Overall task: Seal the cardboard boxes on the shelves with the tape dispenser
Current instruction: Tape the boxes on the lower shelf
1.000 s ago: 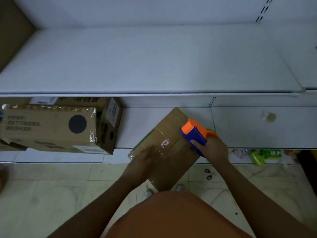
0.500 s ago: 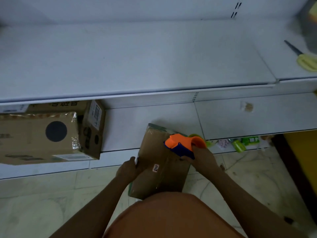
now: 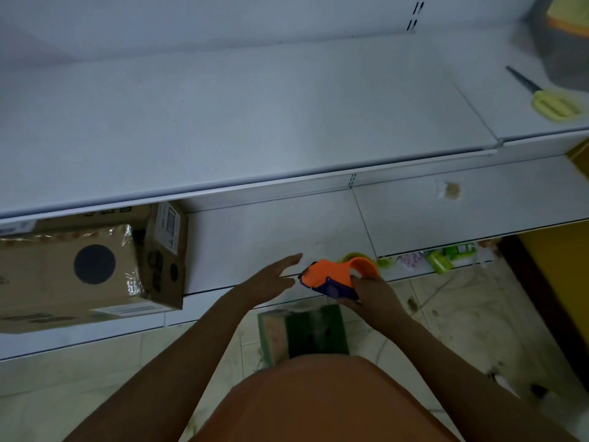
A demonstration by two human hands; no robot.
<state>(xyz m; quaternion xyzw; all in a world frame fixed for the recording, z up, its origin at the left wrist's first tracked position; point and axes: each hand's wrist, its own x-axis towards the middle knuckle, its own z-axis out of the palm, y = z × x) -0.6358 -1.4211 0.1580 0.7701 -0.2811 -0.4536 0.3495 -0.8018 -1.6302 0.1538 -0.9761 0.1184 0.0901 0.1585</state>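
Dropped since 0.5 s ago: box (image 3: 306, 333) now on floor below both hands. Right hand (image 3: 371, 298) grips tape dispenser (image 3: 331, 277) over lower shelf (image 3: 255, 231) edge; left hand (image 3: 271, 279) released, flat.

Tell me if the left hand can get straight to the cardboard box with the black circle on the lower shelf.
Probably yes. The left hand is open and holds nothing, and only bare lower shelf lies between it and the box with the black circle.
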